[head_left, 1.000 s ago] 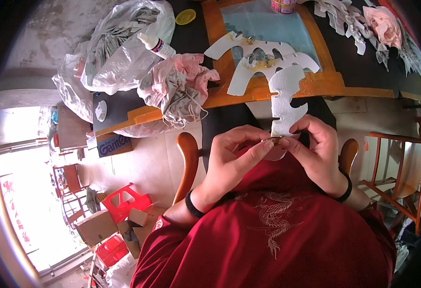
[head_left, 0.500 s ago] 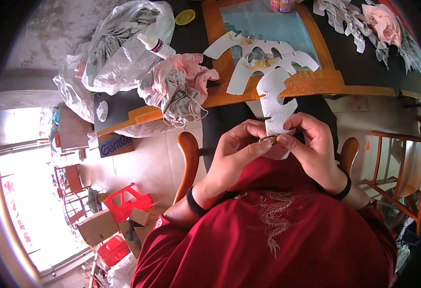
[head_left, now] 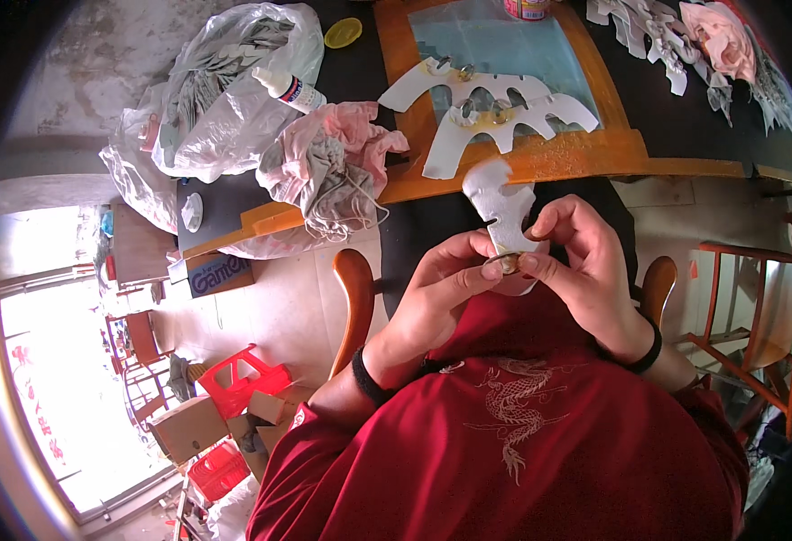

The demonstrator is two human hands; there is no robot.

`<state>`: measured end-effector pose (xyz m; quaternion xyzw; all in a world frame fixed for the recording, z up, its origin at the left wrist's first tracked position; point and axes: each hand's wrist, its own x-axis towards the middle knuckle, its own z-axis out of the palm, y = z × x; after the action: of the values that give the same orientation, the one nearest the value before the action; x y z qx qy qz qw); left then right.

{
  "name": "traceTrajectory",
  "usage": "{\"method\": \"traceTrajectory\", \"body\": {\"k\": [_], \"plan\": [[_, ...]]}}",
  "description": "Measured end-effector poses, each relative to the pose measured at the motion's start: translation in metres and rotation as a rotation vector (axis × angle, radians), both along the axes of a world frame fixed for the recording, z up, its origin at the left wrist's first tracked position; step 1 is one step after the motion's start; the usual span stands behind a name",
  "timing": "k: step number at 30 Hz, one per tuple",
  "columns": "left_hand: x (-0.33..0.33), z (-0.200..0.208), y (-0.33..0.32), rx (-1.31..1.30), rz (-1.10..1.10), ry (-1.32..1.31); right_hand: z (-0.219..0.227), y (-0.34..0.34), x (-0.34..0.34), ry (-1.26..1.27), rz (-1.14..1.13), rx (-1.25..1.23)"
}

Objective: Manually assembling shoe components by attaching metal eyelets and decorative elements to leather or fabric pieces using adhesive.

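Note:
In front of my chest I hold a white cut-out sheet (head_left: 511, 216) with rounded notches; it tilts up and left. My left hand (head_left: 450, 281) pinches its lower part, thumb on a small dark, shiny curved piece (head_left: 507, 259), maybe a metal ring. My right hand (head_left: 581, 261) is closed on the other side, thumb and forefinger at the same piece and the sheet's edge. The fingers partly hide how the two join. On the table beyond lie two similar white arched cut-outs (head_left: 446, 149), with small metal rings (head_left: 501, 114) and yellowish smears on them.
Left on the table are a crumpled pink and grey cloth (head_left: 324, 167), a white bottle (head_left: 288, 88), a plastic bag of grey strips (head_left: 234, 99) and a yellow lid (head_left: 343, 33). A pink can (head_left: 527, 7) stands at the back. Chair arms (head_left: 355, 302) flank me.
The white cut-out's upper end has swung to the left and lower. Both hands stay nearly in place, with the right fingers lifted slightly.

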<state>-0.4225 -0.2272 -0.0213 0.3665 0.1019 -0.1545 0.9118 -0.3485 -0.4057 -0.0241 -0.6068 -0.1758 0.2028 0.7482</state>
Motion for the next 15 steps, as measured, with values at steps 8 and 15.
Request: {"method": "traceTrajectory", "body": {"k": [8, 15], "plan": [[-0.0008, -0.0088, 0.0006, -0.116, 0.029, -0.006, -0.0056, -0.0019, 0.0039, -0.036, -0.019, 0.033], [-0.0016, -0.0059, 0.0016, 0.277, 0.142, -0.143, -0.0051, -0.0049, 0.0078, -0.186, -0.038, -0.098]]}}
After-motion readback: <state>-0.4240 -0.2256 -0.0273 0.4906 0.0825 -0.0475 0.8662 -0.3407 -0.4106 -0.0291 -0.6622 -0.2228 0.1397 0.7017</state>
